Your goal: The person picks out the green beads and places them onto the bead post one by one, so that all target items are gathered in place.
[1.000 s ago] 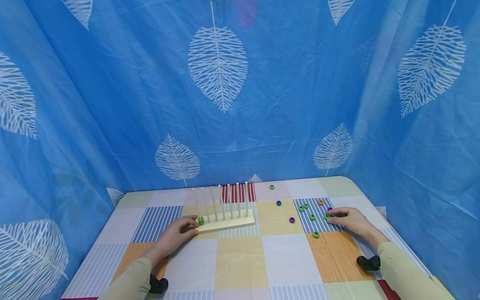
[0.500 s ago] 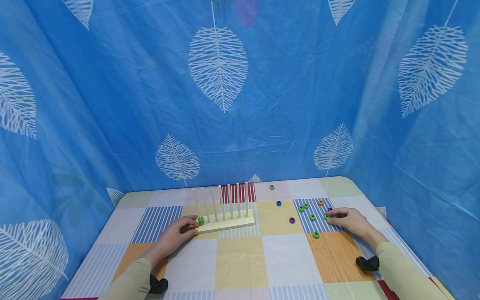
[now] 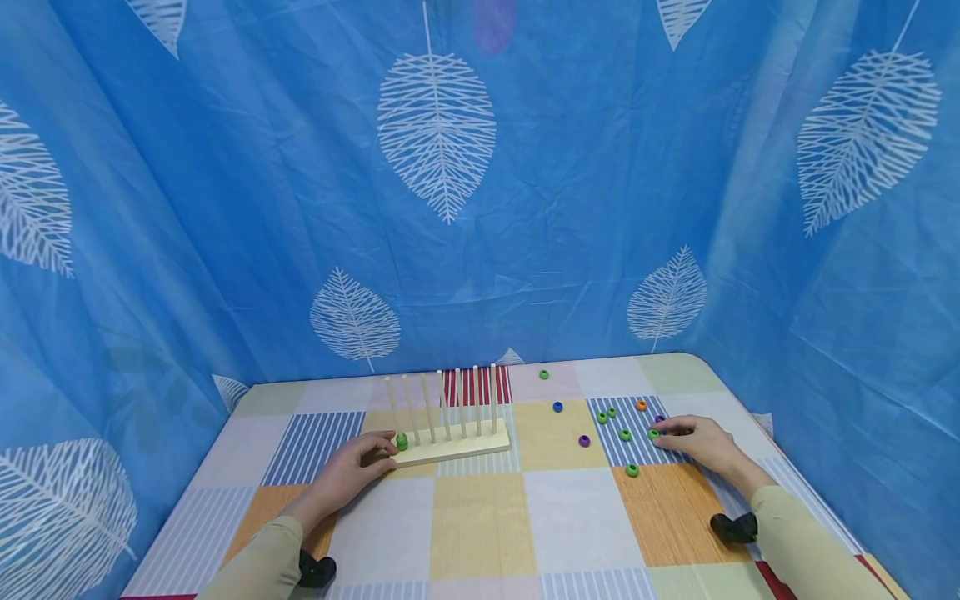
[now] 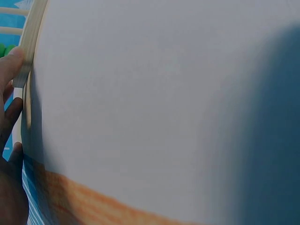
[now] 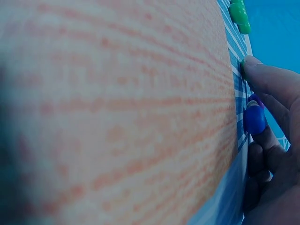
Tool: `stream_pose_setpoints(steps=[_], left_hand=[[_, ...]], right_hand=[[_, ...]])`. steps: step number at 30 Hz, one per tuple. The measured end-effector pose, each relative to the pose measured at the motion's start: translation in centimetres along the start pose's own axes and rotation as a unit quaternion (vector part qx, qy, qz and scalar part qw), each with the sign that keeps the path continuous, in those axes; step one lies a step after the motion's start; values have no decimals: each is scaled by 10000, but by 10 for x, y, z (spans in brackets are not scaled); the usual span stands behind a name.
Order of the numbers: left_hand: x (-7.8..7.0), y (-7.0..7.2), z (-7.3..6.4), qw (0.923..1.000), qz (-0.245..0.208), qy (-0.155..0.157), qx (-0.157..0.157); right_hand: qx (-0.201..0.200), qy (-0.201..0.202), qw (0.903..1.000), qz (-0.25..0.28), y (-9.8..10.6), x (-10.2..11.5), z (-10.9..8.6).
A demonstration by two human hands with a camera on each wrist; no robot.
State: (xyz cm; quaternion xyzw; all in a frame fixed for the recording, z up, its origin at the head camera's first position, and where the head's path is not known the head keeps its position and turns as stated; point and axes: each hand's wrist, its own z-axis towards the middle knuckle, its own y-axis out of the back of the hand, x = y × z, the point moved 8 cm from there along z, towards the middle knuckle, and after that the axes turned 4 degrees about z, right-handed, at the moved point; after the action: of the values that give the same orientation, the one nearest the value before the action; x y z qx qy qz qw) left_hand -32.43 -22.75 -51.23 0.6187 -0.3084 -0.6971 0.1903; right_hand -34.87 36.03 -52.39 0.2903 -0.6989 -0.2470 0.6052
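My left hand (image 3: 352, 471) grips the left end of a wooden peg board (image 3: 457, 450), thumb at its front edge and fingers behind. The board carries a row of several upright pegs. Green beads (image 3: 402, 442) are stacked low on the leftmost peg. At the right, my right hand (image 3: 701, 440) pinches a green bead (image 3: 653, 434) on the striped patch between thumb and forefinger. A purple bead (image 3: 660, 419) shows just behind those fingers. In the right wrist view a blue bead (image 5: 254, 119) lies by the fingers, hidden by the hand in the head view.
Several loose green beads (image 3: 625, 435) are scattered left of the right hand, with an orange bead (image 3: 641, 406) behind them. Another blue bead (image 3: 557, 407) and a purple bead (image 3: 584, 440) lie nearer the board. A blue leaf-patterned curtain (image 3: 570, 208) surrounds the patchwork-covered table (image 3: 480, 525).
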Motion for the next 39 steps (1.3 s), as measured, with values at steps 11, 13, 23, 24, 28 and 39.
stream_pose_setpoints(steps=[11, 13, 23, 24, 28, 39], left_hand=[[0, 0, 1, 10000, 90, 2, -16], [0, 0, 1, 9999, 104, 7, -21], [0, 0, 1, 10000, 80, 34, 5], [0, 0, 1, 10000, 77, 35, 6], [-1, 0, 1, 10000, 94, 21, -3], [-2, 0, 1, 9999, 122, 7, -12]], right_hand=[[-40, 17, 10000, -43, 1, 1, 0], [-53, 18, 10000, -60, 2, 2, 1], [-61, 35, 10000, -65, 3, 3, 1], [-61, 36, 10000, -62, 3, 3, 0], [-60, 34, 10000, -44, 3, 3, 0], [-76, 44, 10000, 0, 2, 1, -1]])
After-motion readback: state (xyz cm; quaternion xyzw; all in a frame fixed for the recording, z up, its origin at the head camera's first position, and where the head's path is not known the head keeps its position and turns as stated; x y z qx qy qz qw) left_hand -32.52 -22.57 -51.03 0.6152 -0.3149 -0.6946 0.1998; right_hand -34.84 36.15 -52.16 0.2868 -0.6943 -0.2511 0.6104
